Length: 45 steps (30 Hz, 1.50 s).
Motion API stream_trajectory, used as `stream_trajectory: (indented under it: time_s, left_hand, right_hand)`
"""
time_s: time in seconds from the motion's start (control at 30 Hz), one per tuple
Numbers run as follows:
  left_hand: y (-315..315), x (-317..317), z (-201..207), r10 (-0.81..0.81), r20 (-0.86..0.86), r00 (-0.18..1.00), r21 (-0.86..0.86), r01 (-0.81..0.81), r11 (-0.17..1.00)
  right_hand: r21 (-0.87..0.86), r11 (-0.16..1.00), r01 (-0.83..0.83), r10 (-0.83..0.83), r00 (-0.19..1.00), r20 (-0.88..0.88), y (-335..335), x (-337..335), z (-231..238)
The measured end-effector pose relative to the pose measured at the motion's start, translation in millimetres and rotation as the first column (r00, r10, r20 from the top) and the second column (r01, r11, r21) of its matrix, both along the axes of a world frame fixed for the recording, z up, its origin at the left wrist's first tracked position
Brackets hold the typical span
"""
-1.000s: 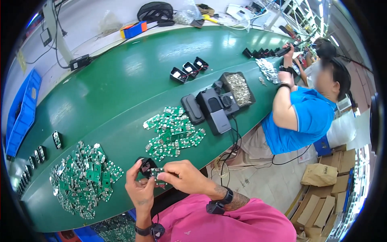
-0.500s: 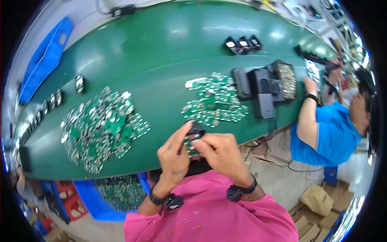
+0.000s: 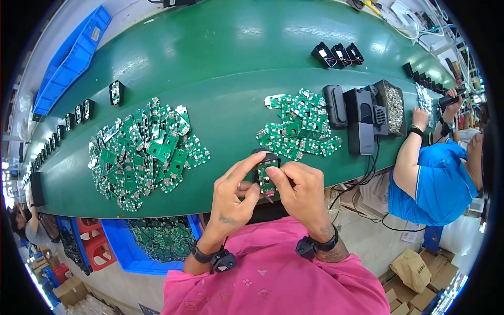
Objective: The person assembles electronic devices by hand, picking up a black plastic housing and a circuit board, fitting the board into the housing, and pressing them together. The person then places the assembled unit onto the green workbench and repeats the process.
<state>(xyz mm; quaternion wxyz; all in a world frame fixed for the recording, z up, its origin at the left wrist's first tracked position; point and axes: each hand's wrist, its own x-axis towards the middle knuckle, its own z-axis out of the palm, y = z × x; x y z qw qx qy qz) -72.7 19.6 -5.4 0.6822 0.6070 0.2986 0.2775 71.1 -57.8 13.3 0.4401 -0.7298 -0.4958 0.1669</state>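
Close to the table's near edge, both my hands hold a small black plastic case [image 3: 270, 156] with a green circuit board [image 3: 266, 184] in it. My left hand [image 3: 232, 197] grips the case from the left, its index finger bent over the top end and its thumb by the lower side. From the right, my right hand [image 3: 303, 191] is closed around the case, its thumb lying on the board's face. A bit of red shows at the case's lower end. Loose green boards lie in a smaller pile [image 3: 299, 126] just beyond my hands and a larger pile [image 3: 149, 152] to the left.
Black cases [image 3: 338, 54] stand at the far right; another row [image 3: 79, 113] runs along the left. Right of the small pile are dark grey devices [image 3: 361, 123] and a box of small metal parts [image 3: 394, 107]. A blue bin [image 3: 118, 247] sits below the edge. A co-worker [image 3: 430, 178] works at right.
The view has shifted, so the table's things appear farther right. My hands stay on the case, and its board now faces up more plainly under my right thumb.
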Motion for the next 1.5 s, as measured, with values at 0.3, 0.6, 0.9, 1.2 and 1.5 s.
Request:
stream_trajectory:
  time_s: [0.3, 0.6, 0.9, 1.2, 1.5]
  left_hand:
    - [-2.1, 5.4, -0.9, 0.039, 0.027, 0.999, -0.238, -0.031, 0.971]
    - [0.8, 11.2, 3.4, 0.012, 0.091, 0.996, -0.362, 0.022, 0.932]
    - [-2.1, 13.0, -6.6, 0.077, 0.018, 0.997, -0.23, -0.071, 0.971]
    - [-8.9, 17.5, -8.8, 0.215, 0.038, 0.976, 0.037, -0.216, 0.976]
    - [36.8, -10.2, -3.1, 0.334, -0.101, 0.937, 0.126, -0.321, 0.939]
  right_hand:
    - [-0.056, 0.993, 0.102, -0.109, 0.983, -0.147, -0.2, -3.4, -12.9]
    - [-0.012, 0.995, -0.099, 0.09, 0.943, -0.321, -1.4, 5.1, -12.2]
    - [-0.114, 0.991, -0.074, 0.03, 0.939, -0.343, -0.7, -2.9, -7.3]
    - [0.035, 0.99, -0.133, 0.134, 0.874, -0.467, 2.5, -4.2, -26.0]
    - [-0.099, 0.935, -0.341, 0.328, 0.936, -0.13, 73.4, -1.4, 2.9]
